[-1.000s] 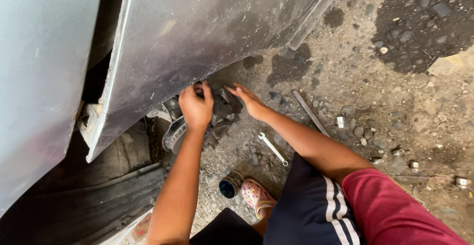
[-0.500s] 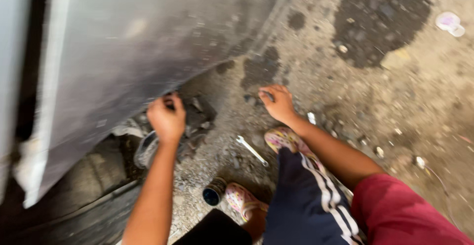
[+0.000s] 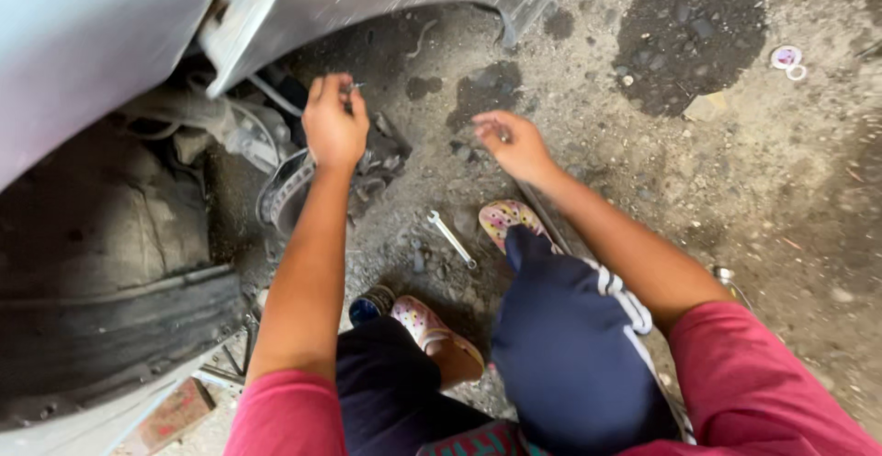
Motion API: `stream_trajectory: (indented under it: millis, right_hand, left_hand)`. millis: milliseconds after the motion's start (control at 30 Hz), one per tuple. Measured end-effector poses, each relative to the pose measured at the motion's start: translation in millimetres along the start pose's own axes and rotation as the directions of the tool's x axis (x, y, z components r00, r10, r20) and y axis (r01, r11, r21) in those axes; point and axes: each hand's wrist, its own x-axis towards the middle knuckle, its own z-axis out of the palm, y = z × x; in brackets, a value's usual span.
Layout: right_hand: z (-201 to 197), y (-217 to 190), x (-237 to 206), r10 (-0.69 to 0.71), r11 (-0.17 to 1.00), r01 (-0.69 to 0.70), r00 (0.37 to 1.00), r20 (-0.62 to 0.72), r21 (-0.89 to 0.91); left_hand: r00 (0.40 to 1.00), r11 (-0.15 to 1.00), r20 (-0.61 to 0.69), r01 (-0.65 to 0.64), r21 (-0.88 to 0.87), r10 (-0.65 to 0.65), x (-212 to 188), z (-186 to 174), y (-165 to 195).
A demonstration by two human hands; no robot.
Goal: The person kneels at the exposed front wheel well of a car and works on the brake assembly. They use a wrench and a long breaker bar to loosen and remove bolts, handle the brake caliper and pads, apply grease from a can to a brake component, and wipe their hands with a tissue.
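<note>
Left hand (image 3: 333, 125) is seen clenched on a small metal part (image 3: 354, 88) at the brake assembly (image 3: 299, 185) under the fender — right hand (image 3: 514, 146), loosely curled and seemingly empty, is held nearer the wrench (image 3: 451, 238), whose long axis runs diagonally on the ground toward the person.

Small metal part (image 3: 354, 87), likely a bolt, pinched in left-hand fingertips above the hub; too blurred to tell which end is up. Brake disc (image 3: 287, 194): grey, dusty steel, on edge inside the wheel arch, wheel off. Dark caliper assembly (image 3: 381, 157) just beside the disc, under the left hand.
</note>
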Motion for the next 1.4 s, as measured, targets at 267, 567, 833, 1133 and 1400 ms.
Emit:
stream_trajectory:
  millis: [267, 567, 833, 1133, 1400]
  right_hand:
    - [-89.8, -85.6, -4.2, 0.479, 0.395, 0.182, 0.795, 0.371, -0.9]
    - [-220.9, -7.3, 46.3, 0.351, 0.552, -0.153, 0.935, 0.062, -0.82]
    - [-261.8, 72.0, 124.9, 0.235, 0.646, -0.318, 0.948, -0.216, -0.694]
    - [-286.4, 145.3, 260.4, 0.148, 0.657, -0.352, 0.927, -0.344, -0.666]
    - [-290.1, 192.1, 349.8, -0.031, 0.502, -0.203, 0.967, -0.252, -0.84]
  left_hand:
    - [0.998, 0.998, -0.024, -0.063, -0.028, 0.063, 3.9, -8.9, 13.8]
    - [0.983, 0.99, 0.115, -0.143, -0.015, 0.144, -1.4, 3.2, 14.2]
    - [0.972, 0.996, 0.23, -0.059, 0.067, 0.043, -8.1, 19.1, 1.0]
    - [0.676, 0.56, 0.254, 0.281, 0.779, -0.692, -48.2, 18.9, -83.4]
    - [0.553, 0.433, 0.249, 0.229, 0.872, -0.795, -15.7, 38.1, -95.0]
